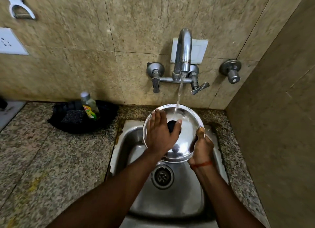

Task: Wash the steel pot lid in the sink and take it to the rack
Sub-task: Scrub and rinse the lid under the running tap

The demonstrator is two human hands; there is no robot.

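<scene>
A round steel pot lid [186, 125] with a black knob [171, 125] is held tilted over the steel sink [170, 198], top side facing me. Water from the wall tap [183, 57] runs onto its upper part. My left hand [159, 134] lies flat across the lid's left half, fingers spread, thumb against the knob. My right hand [202, 147] grips the lid's lower right rim. No rack is in view.
A black cloth with a dark scrub pad [73, 116] and a dish-soap bottle [89, 106] sits on the granite counter [42, 159] left of the sink. Tap handles [198, 88] stick out from the tiled wall. A side wall closes in on the right.
</scene>
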